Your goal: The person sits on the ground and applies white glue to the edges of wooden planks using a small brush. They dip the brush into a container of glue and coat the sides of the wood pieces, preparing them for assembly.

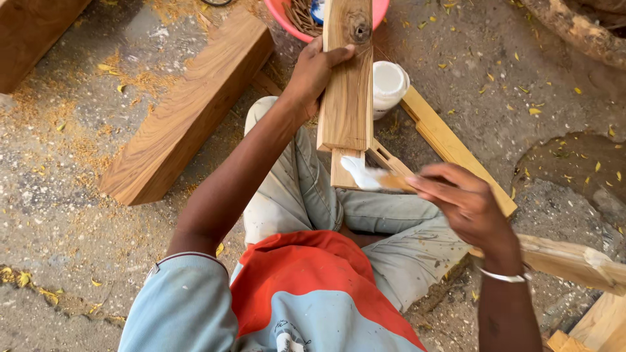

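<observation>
Plank [347, 78], long axis running away, was clasped by left hand [313, 75]; its tenon [344, 171] lay just left of right hand [466, 202] fingers pinching a glue stick [375, 179].

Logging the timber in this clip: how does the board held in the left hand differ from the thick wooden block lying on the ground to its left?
The board is thin, held by the left hand; the thick block lies untouched on the ground. The board has a dark knot and a narrower tenon being smeared white by a stick in the right hand; the block looks plain, among sawdust. Both are brown, sawn wood.
</observation>
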